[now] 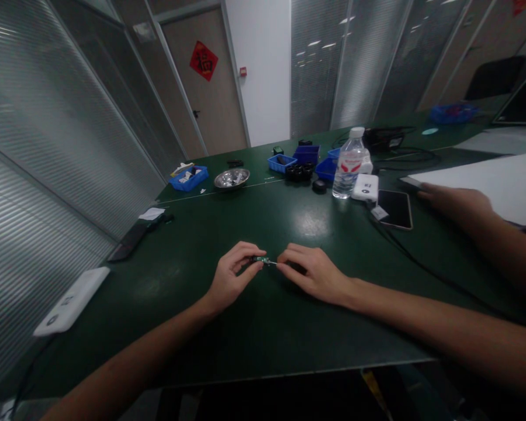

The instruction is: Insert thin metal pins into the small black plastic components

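The left hand (231, 275) pinches a small green circuit piece (259, 258) above the dark green table (179, 327); opposite, the right hand (315, 272) grips a thin pale rod (272, 262) in its fingertips, reaching toward that piece. Farther out I see a metal bowl (232, 186), a water bottle (347, 169) and, right of a phone (397, 210), another person's hand (458, 203).

Dark green worktop (254, 333): metal bowl (230, 187) set near blue basket (196, 183) toward far side; bottle (348, 166) stood beside white device (365, 188); phone (397, 209) laid close by.
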A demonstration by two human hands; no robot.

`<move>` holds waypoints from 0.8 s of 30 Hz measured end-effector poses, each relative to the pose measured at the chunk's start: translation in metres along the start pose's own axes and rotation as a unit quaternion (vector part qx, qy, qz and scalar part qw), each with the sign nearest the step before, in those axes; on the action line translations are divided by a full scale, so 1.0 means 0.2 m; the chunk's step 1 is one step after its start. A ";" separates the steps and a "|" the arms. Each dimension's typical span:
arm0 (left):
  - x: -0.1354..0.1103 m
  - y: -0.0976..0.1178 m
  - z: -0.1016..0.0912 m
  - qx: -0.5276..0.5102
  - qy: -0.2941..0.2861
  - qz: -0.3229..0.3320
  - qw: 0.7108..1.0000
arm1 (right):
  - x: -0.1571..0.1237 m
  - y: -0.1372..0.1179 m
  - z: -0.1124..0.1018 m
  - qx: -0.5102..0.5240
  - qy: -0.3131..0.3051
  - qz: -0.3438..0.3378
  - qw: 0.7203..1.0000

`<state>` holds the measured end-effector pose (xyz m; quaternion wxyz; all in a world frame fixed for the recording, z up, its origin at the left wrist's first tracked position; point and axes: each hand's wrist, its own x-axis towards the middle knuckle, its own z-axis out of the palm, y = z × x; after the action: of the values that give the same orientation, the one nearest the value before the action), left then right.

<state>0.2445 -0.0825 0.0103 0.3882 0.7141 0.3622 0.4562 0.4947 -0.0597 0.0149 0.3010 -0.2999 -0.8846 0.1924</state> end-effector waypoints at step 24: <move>0.01 0.02 -0.04 0.159 -0.068 0.134 0.976 | 0.00 0.00 0.01 -0.001 -0.023 -0.026 0.999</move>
<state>0.2378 -0.0795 0.0172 0.2288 0.8383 0.3040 0.3905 0.4940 -0.0602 0.0123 0.2852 -0.2730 -0.8988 0.1905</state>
